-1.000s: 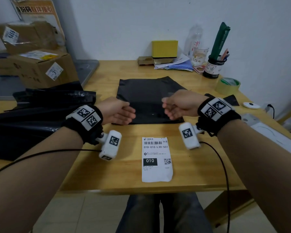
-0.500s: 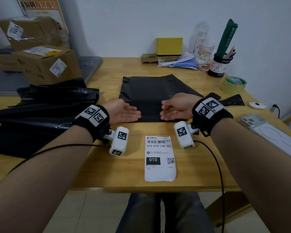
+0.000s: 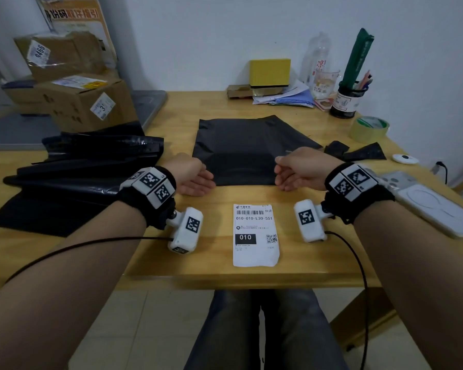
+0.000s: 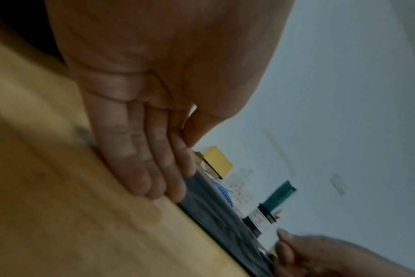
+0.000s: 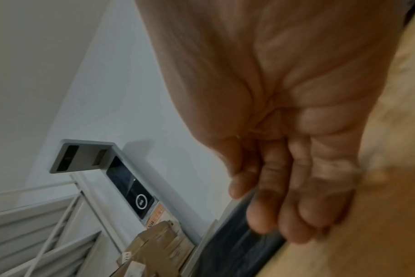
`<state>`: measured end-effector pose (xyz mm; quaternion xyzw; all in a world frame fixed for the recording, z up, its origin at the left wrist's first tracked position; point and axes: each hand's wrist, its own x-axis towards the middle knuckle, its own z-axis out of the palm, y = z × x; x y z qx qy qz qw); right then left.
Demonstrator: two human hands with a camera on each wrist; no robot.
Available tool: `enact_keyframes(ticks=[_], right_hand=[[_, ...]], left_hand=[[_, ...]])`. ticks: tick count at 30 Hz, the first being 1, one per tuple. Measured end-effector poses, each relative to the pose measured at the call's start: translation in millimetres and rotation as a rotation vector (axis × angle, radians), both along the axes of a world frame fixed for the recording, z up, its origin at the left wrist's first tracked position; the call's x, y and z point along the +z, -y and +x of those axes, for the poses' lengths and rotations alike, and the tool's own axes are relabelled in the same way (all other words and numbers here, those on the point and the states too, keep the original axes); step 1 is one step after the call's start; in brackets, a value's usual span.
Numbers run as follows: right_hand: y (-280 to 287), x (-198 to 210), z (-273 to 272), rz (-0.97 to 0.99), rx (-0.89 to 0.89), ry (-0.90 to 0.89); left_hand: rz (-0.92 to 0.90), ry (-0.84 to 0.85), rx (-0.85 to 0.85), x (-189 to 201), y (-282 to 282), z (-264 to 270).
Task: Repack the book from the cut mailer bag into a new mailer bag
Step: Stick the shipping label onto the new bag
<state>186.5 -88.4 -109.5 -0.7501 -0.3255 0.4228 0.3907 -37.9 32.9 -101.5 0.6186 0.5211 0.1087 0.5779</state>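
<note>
Both hands, left (image 3: 194, 174) and right (image 3: 301, 168), lie relaxed and empty flanking the flat black mailer bag (image 3: 247, 148) on the surface (image 3: 171, 260); the book seems packed inside, label (image 3: 254, 235) unstuck.

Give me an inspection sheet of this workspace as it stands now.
Surface: wooden table.
Job's things: flat black mailer bag at centre; shipping label near the front edge.
Clutter: black bag pile, tape roll, phone, pen cup.
Hands: left hand and right hand flank the bag's near corners, holding nothing.
Cables: black cable from each wrist camera.
Surroundings: cardboard boxes, white wall.
</note>
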Motion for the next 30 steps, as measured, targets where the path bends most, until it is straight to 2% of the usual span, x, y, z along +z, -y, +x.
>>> enact_keyframes(ticks=[3, 6, 10, 14, 23, 30], right_hand=[[10.0, 1.5, -10.0, -0.046, 0.111, 0.043], [18.8, 3.6, -16.4, -0.049, 0.14, 0.072], [22.9, 7.1, -23.7, -0.081, 0.175, 0.122], [23.3, 7.2, -25.4, -0.085, 0.19, 0.133], [26.9, 3.9, -23.3, -0.06, 0.165, 0.077], [36.6, 11.9, -22.3, -0.138, 0.278, 0.133]], left_hand=[[0.184, -0.179, -0.185, 1.5, 17.8, 3.4], [0.35, -0.283, -0.326, 0.5, 32.1, 5.2], [0.436, -0.396, -0.445, 5.1, 46.0, 8.0], [0.465, -0.426, -0.432, 8.0, 51.1, 10.7], [0.393, -0.404, -0.38, -1.8, 43.8, 15.2], [0.399, -0.442, -0.368, -2.9, 43.7, 19.0]])
